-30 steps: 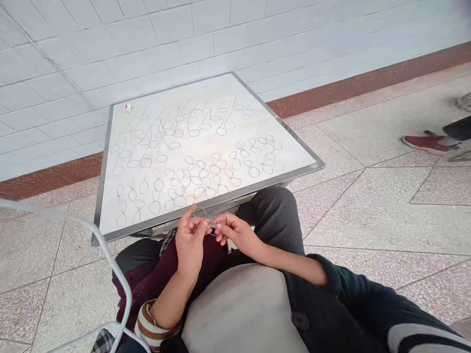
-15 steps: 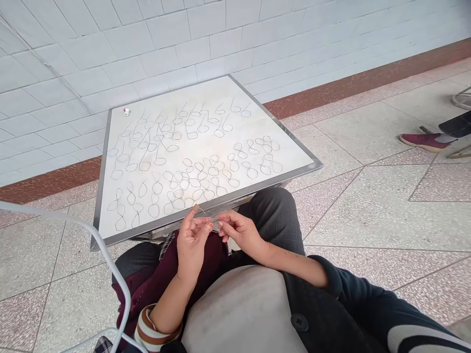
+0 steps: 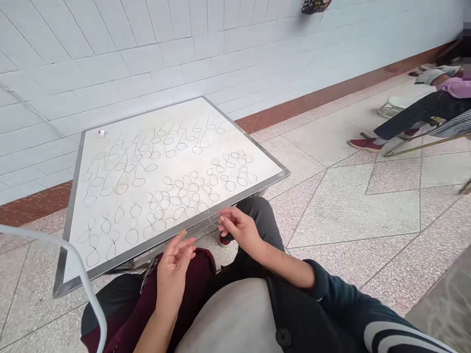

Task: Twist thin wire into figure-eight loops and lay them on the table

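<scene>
plainly, the white wall point(image 3: 176, 63) rose behind the bench point(image 3: 184, 110), which stood beside the person's knees; off to the right sat another person point(image 3: 408, 115). the left hand point(image 3: 173, 267) was half open, fingers loosely curled, with nothing visible in it. the right hand point(image 3: 241, 230) pinched a thin wire loop point(image 3: 210, 220) between thumb and fingers, near the bench's front edge. figure-eight wires point(image 3: 180, 185) and long-tailed loops point(image 3: 121, 188) covered the bench top; a small red-and-white object point(image 3: 102, 133) lay near its far left corner.
</scene>
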`<state>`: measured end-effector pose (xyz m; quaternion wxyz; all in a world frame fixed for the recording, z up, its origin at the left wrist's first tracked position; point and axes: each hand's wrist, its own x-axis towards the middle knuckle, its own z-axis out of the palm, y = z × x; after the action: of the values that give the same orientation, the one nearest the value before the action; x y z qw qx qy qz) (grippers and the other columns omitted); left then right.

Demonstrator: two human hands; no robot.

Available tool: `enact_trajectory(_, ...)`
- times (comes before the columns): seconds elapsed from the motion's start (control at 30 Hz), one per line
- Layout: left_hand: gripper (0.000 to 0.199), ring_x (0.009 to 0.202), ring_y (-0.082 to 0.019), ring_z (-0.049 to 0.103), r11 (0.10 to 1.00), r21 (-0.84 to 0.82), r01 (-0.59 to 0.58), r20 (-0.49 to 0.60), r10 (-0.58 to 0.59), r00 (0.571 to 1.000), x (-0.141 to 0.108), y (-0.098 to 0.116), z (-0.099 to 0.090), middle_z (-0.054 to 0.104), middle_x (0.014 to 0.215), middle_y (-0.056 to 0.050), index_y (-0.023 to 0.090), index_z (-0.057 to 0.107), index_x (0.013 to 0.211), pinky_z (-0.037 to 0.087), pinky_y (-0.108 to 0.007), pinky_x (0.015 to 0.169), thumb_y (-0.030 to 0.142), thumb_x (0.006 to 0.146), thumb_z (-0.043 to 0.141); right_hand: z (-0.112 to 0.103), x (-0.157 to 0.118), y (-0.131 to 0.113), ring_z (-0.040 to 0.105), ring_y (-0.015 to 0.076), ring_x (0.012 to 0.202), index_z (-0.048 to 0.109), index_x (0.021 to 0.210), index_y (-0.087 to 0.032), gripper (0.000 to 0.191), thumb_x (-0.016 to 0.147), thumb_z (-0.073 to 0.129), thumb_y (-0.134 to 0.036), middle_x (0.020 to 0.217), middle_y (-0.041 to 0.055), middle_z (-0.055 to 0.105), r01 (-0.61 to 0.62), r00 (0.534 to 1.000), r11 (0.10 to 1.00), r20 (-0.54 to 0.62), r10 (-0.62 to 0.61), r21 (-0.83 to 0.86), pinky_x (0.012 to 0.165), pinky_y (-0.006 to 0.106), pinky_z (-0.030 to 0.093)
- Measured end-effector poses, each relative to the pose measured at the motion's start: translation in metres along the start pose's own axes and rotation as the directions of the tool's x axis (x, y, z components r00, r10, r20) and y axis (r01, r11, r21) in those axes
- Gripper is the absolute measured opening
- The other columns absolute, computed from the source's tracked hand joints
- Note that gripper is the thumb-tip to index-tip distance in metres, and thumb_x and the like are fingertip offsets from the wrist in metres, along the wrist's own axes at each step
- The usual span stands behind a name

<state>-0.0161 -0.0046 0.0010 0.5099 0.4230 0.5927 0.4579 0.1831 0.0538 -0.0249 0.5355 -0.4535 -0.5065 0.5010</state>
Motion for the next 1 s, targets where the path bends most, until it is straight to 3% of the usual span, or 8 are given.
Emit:
enact_trajectory(0.1, 0.050, 0.098, -0.019, 0.064, 0.999, -0.003, 0.042, 0.003, -0.042, 0.999, 0.004, -0.008, -0.009, 0.068, 0.112, -0.007, 0.024, 0.055, 0.128, 0.053, -0.031, 0.087, 0.043, 0.082, 0.065, -0.042, 0.024, -0.001, 0.064, 0.0124, 0.064, 0.060, 0.103, -0.022, 0.024, 0.086, 0.056, -0.038, 0.077, -0.0003, 0.061, 0.052, 0.985, 0.997, -0.163, -0.062, -0.063, 0.055, 0.025, 0.057)
enact_trajectory(0.2, 0.054, 0.100, -0.020, 0.065, 0.996, 0.007, 0.090, 0.025, -0.090, 0.996, 0.011, -0.016, -0.015, 0.069, 0.112, -0.007, 0.023, 0.055, 0.127, 0.054, -0.030, 0.085, 0.045, 0.079, 0.068, -0.098, 0.053, 0.000, 0.063, 0.0136, 0.065, 0.058, 0.104, -0.021, 0.027, 0.085, 0.054, -0.040, 0.077, 0.0000, 0.061, 0.035, 0.929, 0.980, -0.356, -0.105, -0.198, 0.056, 0.026, 0.055)
enact_trajectory(0.3, 0.058, 0.101, -0.022, 0.065, 0.994, 0.025, 0.105, 0.060, -0.107, 0.992, 0.015, -0.021, -0.015, 0.070, 0.111, -0.008, 0.021, 0.056, 0.127, 0.055, -0.030, 0.084, 0.046, 0.077, 0.069, -0.146, 0.078, 0.004, 0.063, 0.0144, 0.067, 0.058, 0.105, -0.020, 0.027, 0.087, 0.046, -0.037, 0.078, 0.0011, 0.065, -0.115, 0.901, 0.872, -0.420, -0.111, -0.475, 0.059, 0.026, 0.052)
enact_trajectory(0.4, 0.059, 0.105, -0.024, 0.065, 0.990, 0.055, 0.133, 0.097, -0.138, 0.986, 0.016, -0.022, -0.012, 0.071, 0.112, -0.009, 0.020, 0.057, 0.126, 0.055, -0.030, 0.085, 0.047, 0.076, 0.070, -0.173, 0.095, 0.012, 0.062, 0.0154, 0.071, 0.063, 0.100, -0.021, 0.023, 0.086, 0.048, -0.031, 0.075, 0.0004, 0.067, -0.190, 0.899, 0.792, -0.426, -0.097, -0.580, 0.067, 0.027, 0.048)
enact_trajectory(0.7, 0.063, 0.101, -0.026, 0.067, 0.981, 0.057, 0.188, 0.083, -0.192, 0.978, 0.017, -0.019, -0.010, 0.072, 0.110, -0.010, 0.019, 0.060, 0.123, 0.056, -0.032, 0.082, 0.050, 0.071, 0.074, -0.184, 0.116, 0.016, 0.059, 0.0154, 0.071, 0.066, 0.099, -0.024, 0.020, 0.089, 0.049, -0.030, 0.079, 0.0002, 0.069, -0.288, 0.919, 0.654, -0.393, -0.015, -0.699, 0.063, 0.026, 0.039)
enact_trajectory(1.0, 0.061, 0.105, -0.026, 0.066, 0.974, 0.094, 0.206, 0.112, -0.216, 0.970, 0.017, -0.018, -0.010, 0.070, 0.114, -0.011, 0.020, 0.057, 0.127, 0.054, -0.034, 0.087, 0.048, 0.075, 0.071, -0.180, 0.116, 0.010, 0.056, 0.0168, 0.079, 0.065, 0.101, -0.021, 0.024, 0.093, 0.046, -0.033, 0.095, 0.0054, 0.064, -0.247, 0.938, 0.563, -0.340, -0.064, -0.788, 0.064, 0.026, 0.039)
